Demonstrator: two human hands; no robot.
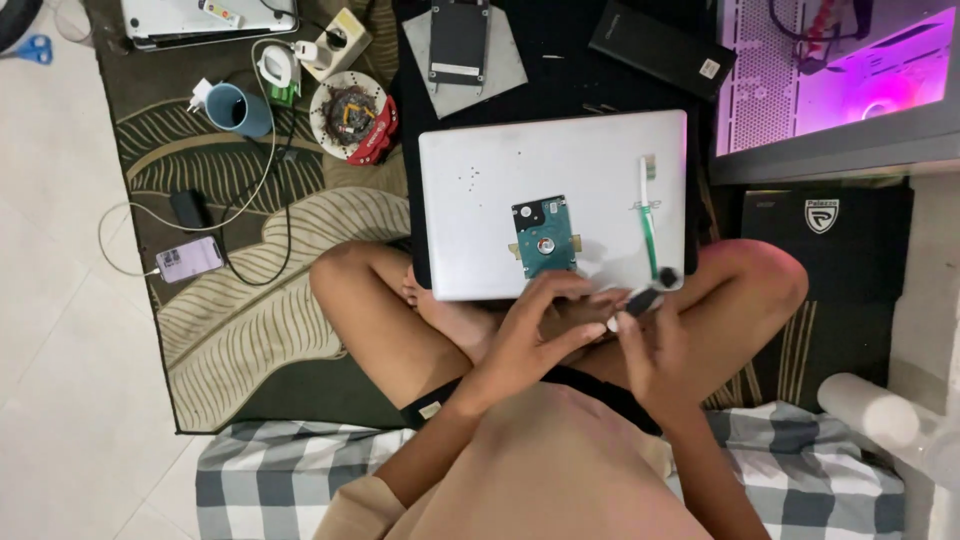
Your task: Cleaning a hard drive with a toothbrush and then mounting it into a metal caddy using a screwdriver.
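A closed silver laptop [500, 190] rests on my crossed legs. A small hard drive [544, 236] lies on it, green circuit board up, next to a green and white toothbrush [648, 215]. My left hand [535, 335] hovers at the laptop's near edge, its fingertips pinching a small white piece beside my right hand. My right hand [655, 345] grips a small black tool [648, 297] near the laptop's right corner. What the white piece is stays unclear.
On the leaf-patterned rug [250, 260] sit a blue mug [240, 108], a round tray of small parts [350, 112], a phone on a cable [189, 258], a power strip [335, 40]. A metal drive bracket [465, 45] and a lit computer case [840, 70] stand behind.
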